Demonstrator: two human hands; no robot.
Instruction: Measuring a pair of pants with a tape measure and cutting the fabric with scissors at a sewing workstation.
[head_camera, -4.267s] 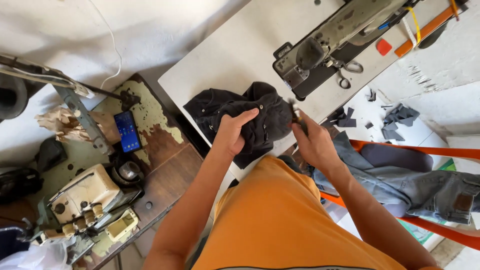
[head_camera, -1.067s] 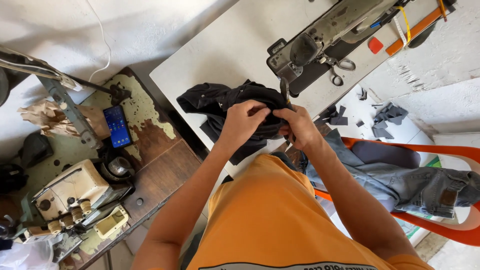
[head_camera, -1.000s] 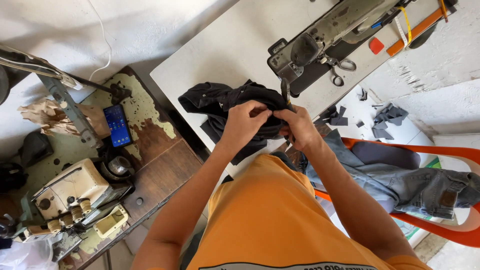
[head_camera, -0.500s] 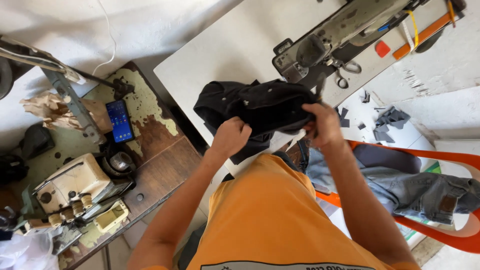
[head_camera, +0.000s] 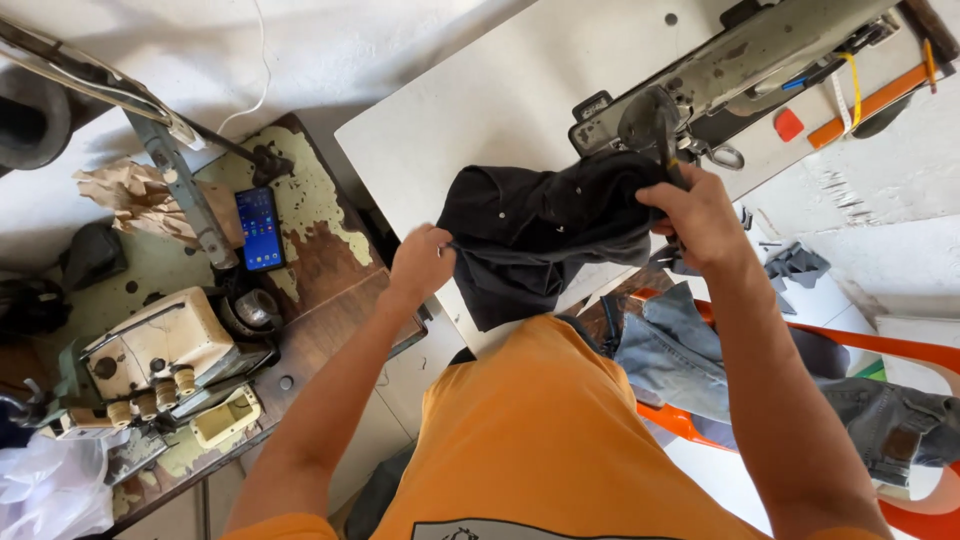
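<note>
A black garment (head_camera: 545, 230) is stretched out above the front edge of the white sewing table (head_camera: 480, 110). My left hand (head_camera: 422, 262) pinches its left edge. My right hand (head_camera: 697, 212) grips its right end, just below the head of the grey sewing machine (head_camera: 730, 65). The cloth hangs between the two hands, with a flap drooping over the table's edge toward my orange shirt.
To the left stands a worn side table (head_camera: 310, 270) with a lit phone (head_camera: 259, 228), crumpled paper (head_camera: 130, 195) and an old cream machine (head_camera: 160, 345). Blue jeans (head_camera: 700, 350) lie over an orange chair (head_camera: 900, 345) at my right. Scissors (head_camera: 715, 153) lie by the machine.
Both hands were together, bunched on the garment near the needle. They have since moved apart, the left toward me and the right up to the machine, spreading the cloth.
</note>
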